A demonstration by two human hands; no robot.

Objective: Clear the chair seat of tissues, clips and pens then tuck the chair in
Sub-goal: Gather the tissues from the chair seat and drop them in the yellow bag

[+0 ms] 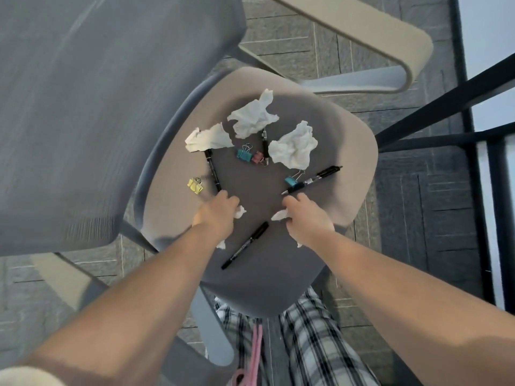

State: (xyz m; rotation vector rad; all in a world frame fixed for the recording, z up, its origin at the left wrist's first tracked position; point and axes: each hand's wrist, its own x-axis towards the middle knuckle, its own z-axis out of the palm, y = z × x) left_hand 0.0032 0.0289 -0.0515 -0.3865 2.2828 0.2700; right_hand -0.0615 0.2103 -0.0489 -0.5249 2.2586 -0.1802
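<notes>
A crumpled tissue is held in each closed grip, left hand [220, 211] and right hand [303, 215], so the chair seat [250, 274] is being cleared.

Soft, even indoor light; a dim shadow darkens the seat [250, 288] middle. Wide-angle bending at edges; the backrest [83, 107] is blurred.

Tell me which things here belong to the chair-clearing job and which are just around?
Job: chair seat; loose tissues; binder clips; pens; left hand and right hand, each shut on a tissue.

Just around: carpet floor; black frame; checked trousers.
</notes>
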